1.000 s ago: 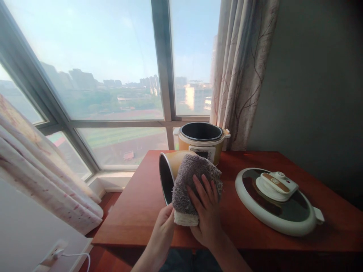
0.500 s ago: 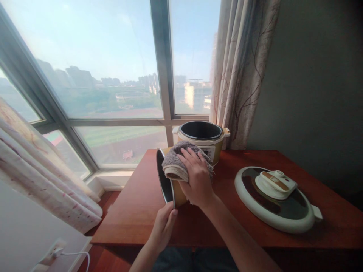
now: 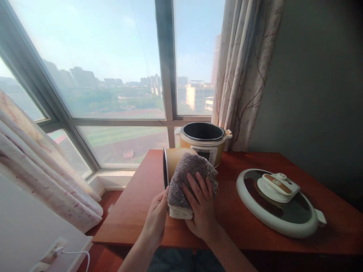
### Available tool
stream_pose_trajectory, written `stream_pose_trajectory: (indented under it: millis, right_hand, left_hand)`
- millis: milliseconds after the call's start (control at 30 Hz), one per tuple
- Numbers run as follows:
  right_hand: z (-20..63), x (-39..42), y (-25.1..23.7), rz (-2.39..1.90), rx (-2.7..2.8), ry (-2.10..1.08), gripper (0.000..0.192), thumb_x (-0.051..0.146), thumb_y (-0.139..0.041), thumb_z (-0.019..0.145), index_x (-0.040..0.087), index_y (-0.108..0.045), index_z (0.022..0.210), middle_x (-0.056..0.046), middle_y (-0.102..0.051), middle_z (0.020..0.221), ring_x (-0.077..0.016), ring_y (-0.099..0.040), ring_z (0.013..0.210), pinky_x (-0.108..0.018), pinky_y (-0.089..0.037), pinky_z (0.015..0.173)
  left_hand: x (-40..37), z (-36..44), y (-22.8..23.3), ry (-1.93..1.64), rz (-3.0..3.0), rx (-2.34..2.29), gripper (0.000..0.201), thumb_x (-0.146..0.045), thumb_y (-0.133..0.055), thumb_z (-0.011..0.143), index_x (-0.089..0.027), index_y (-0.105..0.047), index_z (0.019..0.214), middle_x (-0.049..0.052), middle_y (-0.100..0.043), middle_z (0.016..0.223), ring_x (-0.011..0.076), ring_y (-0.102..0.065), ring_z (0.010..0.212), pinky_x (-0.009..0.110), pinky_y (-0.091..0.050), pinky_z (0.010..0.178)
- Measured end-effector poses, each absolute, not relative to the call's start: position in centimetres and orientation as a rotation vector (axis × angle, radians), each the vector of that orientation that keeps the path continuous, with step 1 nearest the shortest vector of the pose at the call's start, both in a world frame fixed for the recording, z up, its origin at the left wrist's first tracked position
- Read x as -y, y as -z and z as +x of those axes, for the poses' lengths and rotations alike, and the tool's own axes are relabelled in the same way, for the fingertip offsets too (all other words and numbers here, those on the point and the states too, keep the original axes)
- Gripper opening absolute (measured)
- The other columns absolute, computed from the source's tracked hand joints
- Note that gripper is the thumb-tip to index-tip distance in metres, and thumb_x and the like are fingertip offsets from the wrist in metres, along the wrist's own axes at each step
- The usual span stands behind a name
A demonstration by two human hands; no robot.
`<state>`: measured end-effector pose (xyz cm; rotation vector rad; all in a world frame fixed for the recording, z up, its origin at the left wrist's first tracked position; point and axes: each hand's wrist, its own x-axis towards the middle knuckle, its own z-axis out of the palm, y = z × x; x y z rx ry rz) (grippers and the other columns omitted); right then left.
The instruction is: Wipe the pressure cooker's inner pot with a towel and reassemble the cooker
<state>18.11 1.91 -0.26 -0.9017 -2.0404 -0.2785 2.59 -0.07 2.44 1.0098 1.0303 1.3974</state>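
A yellow inner pot (image 3: 173,160) lies on its side over the red-brown table (image 3: 136,211), its mouth turned left. My left hand (image 3: 155,217) grips the pot's rim at the near side. My right hand (image 3: 202,206) presses a folded grey towel (image 3: 184,179) flat against the pot's outer wall, fingers spread over the cloth. Behind them stands the yellow pressure cooker base (image 3: 203,142), open on top and dark inside.
The cooker's round white lid (image 3: 279,206) lies flat on the table to the right. A patterned curtain (image 3: 244,75) hangs behind the cooker, beside a grey wall. Another curtain (image 3: 42,177) hangs at the left below the big window. A white cable (image 3: 72,255) runs along the lower left.
My right hand has slid the towel from the top of the pot down its near side. My left hand moved up along the rim. The pot has turned slightly.
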Motion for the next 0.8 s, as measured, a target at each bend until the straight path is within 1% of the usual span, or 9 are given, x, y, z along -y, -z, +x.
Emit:
stream_pose_trajectory:
  millis: [100, 233, 333, 467, 533, 600, 667, 733, 800]
  right_hand:
    - [18.3, -1.8, 0.2, -0.886, 2.024, 0.295, 0.065, 0.028, -0.046, 0.083, 0.020, -0.043, 0.148, -0.009, -0.031, 0.163, -0.0345, -0.020, 0.151, -0.060, -0.016, 0.118]
    - [18.2, -2.8, -2.9, -0.891, 2.004, 0.258, 0.060, 0.027, -0.047, 0.083, 0.021, -0.050, 0.142, -0.008, -0.041, 0.158, -0.0321, -0.027, 0.149, -0.056, -0.019, 0.118]
    - [17.6, -4.2, -6.0, -0.972, 2.018, 0.177, 0.058, 0.029, -0.050, 0.084, 0.020, -0.052, 0.141, -0.007, -0.045, 0.155, -0.0312, -0.033, 0.146, -0.052, -0.020, 0.119]
    - [16.6, -6.5, -9.6, -1.095, 2.052, 0.042, 0.046, 0.032, -0.053, 0.089, 0.019, -0.060, 0.133, -0.008, -0.057, 0.145, -0.0297, -0.045, 0.137, -0.047, -0.025, 0.117]
    - [16.2, -7.5, -10.7, -1.129, 2.066, -0.010, 0.042, 0.034, -0.053, 0.091, 0.019, -0.063, 0.129, -0.009, -0.062, 0.139, -0.0291, -0.049, 0.132, -0.046, -0.029, 0.115]
    - [16.0, -8.2, -11.3, -1.137, 2.069, -0.047, 0.039, 0.034, -0.054, 0.091, 0.020, -0.065, 0.126, -0.008, -0.064, 0.136, -0.0278, -0.053, 0.128, -0.044, -0.032, 0.113]
    - [16.0, -8.7, -11.6, -1.139, 2.062, -0.083, 0.037, 0.033, -0.055, 0.090, 0.021, -0.066, 0.123, -0.007, -0.065, 0.134, -0.0264, -0.055, 0.126, -0.043, -0.033, 0.113]
    - [16.2, -8.9, -11.6, -1.150, 2.053, -0.118, 0.037, 0.033, -0.055, 0.090, 0.023, -0.066, 0.124, -0.005, -0.066, 0.134, -0.0257, -0.055, 0.126, -0.045, -0.029, 0.115]
    - [16.3, -9.0, -11.5, -1.175, 2.040, -0.136, 0.041, 0.033, -0.055, 0.090, 0.023, -0.062, 0.129, -0.005, -0.064, 0.136, -0.0258, -0.053, 0.130, -0.047, -0.025, 0.118]
  left_hand:
    - [0.2, 2.8, -2.2, -1.411, 0.991, -1.028, 0.051, -0.061, -0.073, 0.076, -0.011, -0.076, 0.084, 0.005, -0.067, 0.068, 0.0186, -0.058, 0.069, 0.028, -0.048, 0.066]
    - [0.4, 2.8, -1.5, -1.471, 1.070, -1.142, 0.050, -0.064, -0.073, 0.074, -0.013, -0.074, 0.074, 0.002, -0.061, 0.058, 0.0172, -0.052, 0.062, 0.025, -0.043, 0.060]
    - [0.7, 2.9, -1.1, -1.376, 1.251, -1.135, 0.051, -0.064, -0.066, 0.081, -0.015, -0.072, 0.073, 0.003, -0.061, 0.060, 0.0170, -0.050, 0.062, 0.025, -0.042, 0.060]
    - [1.3, 3.3, -0.5, -1.298, 1.412, -1.151, 0.057, -0.066, -0.052, 0.089, -0.015, -0.069, 0.069, 0.002, -0.059, 0.059, 0.0160, -0.048, 0.059, 0.024, -0.042, 0.061]
    - [1.7, 3.4, -0.2, -1.312, 1.440, -1.182, 0.058, -0.066, -0.049, 0.091, -0.015, -0.073, 0.076, 0.004, -0.063, 0.064, 0.0178, -0.052, 0.064, 0.025, -0.045, 0.066]
    - [2.1, 3.3, 0.3, -1.305, 1.498, -1.174, 0.055, -0.063, -0.048, 0.093, -0.016, -0.076, 0.092, 0.006, -0.070, 0.079, 0.0214, -0.059, 0.075, 0.026, -0.048, 0.073]
    - [2.4, 3.1, 1.1, -1.249, 1.611, -1.150, 0.048, -0.055, -0.048, 0.096, -0.017, -0.075, 0.106, 0.008, -0.073, 0.094, 0.0240, -0.062, 0.085, 0.028, -0.049, 0.080]
    - [2.4, 2.7, 2.1, -1.171, 1.743, -1.137, 0.041, -0.047, -0.048, 0.097, -0.018, -0.074, 0.111, 0.009, -0.073, 0.101, 0.0250, -0.064, 0.090, 0.029, -0.048, 0.084]
    - [2.2, 2.5, 3.2, -1.130, 1.828, -1.155, 0.036, -0.040, -0.048, 0.098, -0.018, -0.073, 0.109, 0.010, -0.073, 0.102, 0.0253, -0.064, 0.094, 0.029, -0.048, 0.086]
